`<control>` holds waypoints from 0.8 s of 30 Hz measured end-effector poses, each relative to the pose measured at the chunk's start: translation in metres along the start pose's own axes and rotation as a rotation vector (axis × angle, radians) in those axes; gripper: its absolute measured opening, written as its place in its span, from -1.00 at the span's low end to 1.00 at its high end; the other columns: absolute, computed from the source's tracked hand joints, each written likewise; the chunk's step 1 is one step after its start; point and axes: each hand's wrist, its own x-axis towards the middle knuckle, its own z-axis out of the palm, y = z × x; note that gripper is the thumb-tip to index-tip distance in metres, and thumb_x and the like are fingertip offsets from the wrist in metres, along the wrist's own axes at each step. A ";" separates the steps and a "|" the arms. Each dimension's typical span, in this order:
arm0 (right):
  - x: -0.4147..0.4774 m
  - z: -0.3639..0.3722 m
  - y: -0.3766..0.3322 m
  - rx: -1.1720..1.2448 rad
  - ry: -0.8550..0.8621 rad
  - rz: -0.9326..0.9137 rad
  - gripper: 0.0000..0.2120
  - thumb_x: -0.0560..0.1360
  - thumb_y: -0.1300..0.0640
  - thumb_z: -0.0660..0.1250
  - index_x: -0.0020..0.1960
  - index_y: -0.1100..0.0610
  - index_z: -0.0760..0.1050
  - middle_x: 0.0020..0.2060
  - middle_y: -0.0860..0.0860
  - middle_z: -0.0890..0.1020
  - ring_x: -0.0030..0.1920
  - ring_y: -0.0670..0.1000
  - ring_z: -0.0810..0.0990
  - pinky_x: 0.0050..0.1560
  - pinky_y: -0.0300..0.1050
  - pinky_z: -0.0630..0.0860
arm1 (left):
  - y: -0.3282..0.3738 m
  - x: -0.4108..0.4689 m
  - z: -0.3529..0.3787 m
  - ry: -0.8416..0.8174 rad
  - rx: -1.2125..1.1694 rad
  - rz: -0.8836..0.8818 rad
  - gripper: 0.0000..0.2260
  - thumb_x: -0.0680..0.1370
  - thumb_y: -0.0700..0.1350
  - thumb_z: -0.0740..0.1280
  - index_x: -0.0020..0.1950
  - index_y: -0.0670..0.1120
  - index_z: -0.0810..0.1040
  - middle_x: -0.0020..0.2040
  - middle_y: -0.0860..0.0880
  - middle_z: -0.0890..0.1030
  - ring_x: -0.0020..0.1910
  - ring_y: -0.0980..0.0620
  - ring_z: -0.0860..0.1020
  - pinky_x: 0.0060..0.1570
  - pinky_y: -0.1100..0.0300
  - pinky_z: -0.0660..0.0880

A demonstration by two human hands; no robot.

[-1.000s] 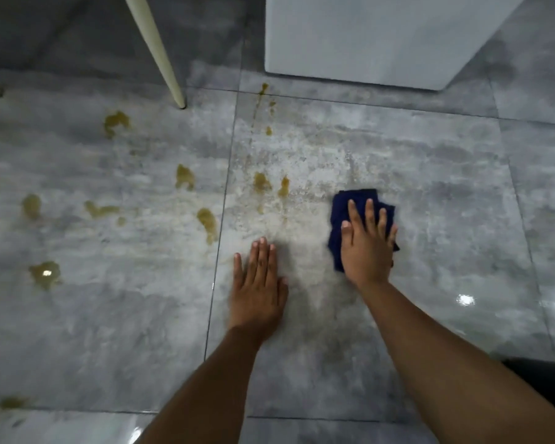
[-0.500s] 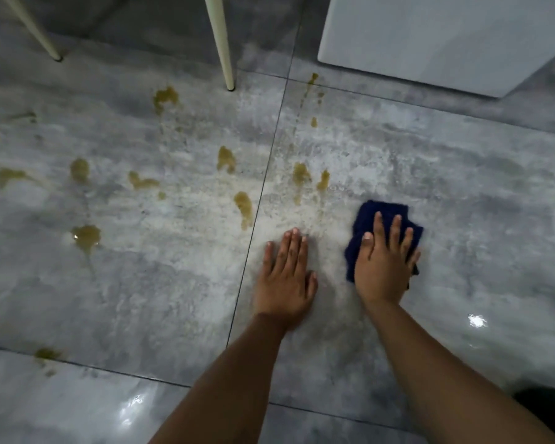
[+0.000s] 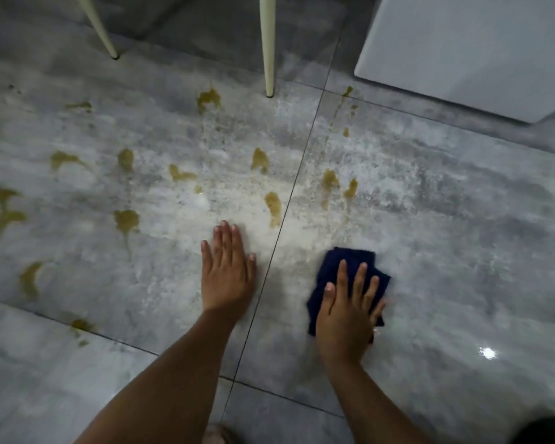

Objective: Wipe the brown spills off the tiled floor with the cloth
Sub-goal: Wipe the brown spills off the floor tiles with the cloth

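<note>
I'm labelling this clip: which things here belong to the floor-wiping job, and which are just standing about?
In the job: dark blue folded cloth; right hand pressing flat on it; left hand braced flat on the tile; brown spill patches; grey tiled floor.
Just there: two cream tapered furniture legs; white box-shaped unit at the top right.

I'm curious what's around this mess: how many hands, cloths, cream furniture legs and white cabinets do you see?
Hands: 2, left hand, right hand
Dark blue cloth: 1
Cream furniture legs: 2, left leg, right leg
White cabinet: 1
Total: 6
</note>
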 end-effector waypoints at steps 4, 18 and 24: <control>0.001 0.015 -0.042 -0.026 -0.038 -0.289 -0.52 0.62 -0.12 -0.09 0.49 -0.03 0.22 0.50 0.07 0.23 0.50 0.18 0.14 0.45 0.20 -0.08 | -0.011 -0.004 0.004 -0.046 0.021 -0.021 -0.42 0.60 0.11 -0.23 0.55 -0.17 -0.18 0.56 -0.13 -0.19 0.53 -0.03 -0.26 0.48 -0.02 -0.28; 0.070 0.015 -0.083 -0.104 -0.148 -0.667 -0.54 0.63 -0.11 -0.08 0.51 -0.09 0.16 0.52 0.00 0.16 0.52 0.13 0.06 0.48 0.20 -0.05 | -0.009 -0.005 0.001 -0.035 -0.053 -0.043 -0.43 0.61 0.08 -0.15 0.56 -0.14 -0.14 0.57 -0.09 -0.15 0.53 0.03 -0.24 0.50 -0.04 -0.19; 0.111 0.015 -0.080 -0.069 -0.073 -0.386 -0.52 0.63 -0.13 -0.12 0.53 -0.10 0.09 0.54 -0.01 0.07 0.54 0.11 -0.06 0.50 0.16 -0.16 | -0.010 -0.004 0.001 -0.044 -0.058 -0.038 -0.42 0.60 0.08 -0.14 0.56 -0.13 -0.17 0.57 -0.07 -0.19 0.53 0.05 -0.27 0.49 -0.02 -0.24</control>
